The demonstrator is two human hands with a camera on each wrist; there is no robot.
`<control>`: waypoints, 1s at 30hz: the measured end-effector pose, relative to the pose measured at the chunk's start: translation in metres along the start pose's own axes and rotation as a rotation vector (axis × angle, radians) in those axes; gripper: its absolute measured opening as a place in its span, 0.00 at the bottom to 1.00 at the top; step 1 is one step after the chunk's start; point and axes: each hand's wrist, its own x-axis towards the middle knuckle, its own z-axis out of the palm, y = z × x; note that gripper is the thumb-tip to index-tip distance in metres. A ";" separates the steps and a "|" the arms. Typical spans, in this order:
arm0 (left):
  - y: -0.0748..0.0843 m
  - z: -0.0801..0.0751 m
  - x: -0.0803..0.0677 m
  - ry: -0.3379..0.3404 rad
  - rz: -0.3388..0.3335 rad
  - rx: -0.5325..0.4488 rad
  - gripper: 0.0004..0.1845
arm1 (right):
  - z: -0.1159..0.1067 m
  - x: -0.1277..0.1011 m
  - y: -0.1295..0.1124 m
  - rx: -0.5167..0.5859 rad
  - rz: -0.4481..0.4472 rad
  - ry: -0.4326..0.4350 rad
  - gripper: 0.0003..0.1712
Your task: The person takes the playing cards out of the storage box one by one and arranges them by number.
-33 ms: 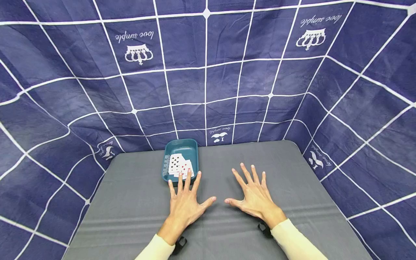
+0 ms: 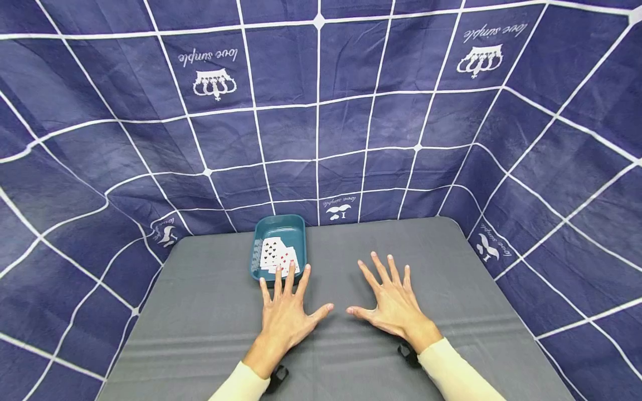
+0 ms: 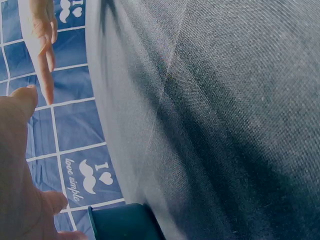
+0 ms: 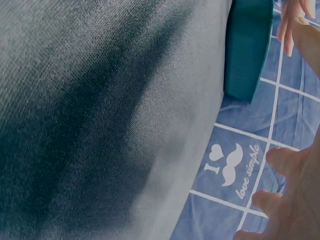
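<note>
Behind and around everything hangs a navy cloth backdrop (image 2: 321,111) with a white grid, and below it a grey table (image 2: 451,267) carries a teal tray (image 2: 278,224) at its far edge, left of centre, with a loose pile of playing cards (image 2: 277,256) face up inside. Both hands lie flat with fingers spread and hold nothing: the left hand (image 2: 287,312) has its fingertips just at the tray's near rim, the right hand (image 2: 393,301) sits well apart from the tray. To lift the cards cleanly, I judge the left hand should reach over the rim, square the pile against a tray wall and pinch it by its edges.
</note>
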 end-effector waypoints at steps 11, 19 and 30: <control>-0.005 0.000 -0.002 0.013 -0.008 -0.011 0.63 | 0.003 0.001 -0.004 -0.007 0.001 -0.016 0.71; -0.011 -0.002 0.000 0.038 -0.017 -0.006 0.62 | 0.001 0.008 -0.012 0.021 0.001 -0.017 0.70; -0.026 -0.011 0.006 0.056 -0.074 -0.024 0.60 | 0.000 0.027 -0.034 0.043 -0.052 -0.015 0.64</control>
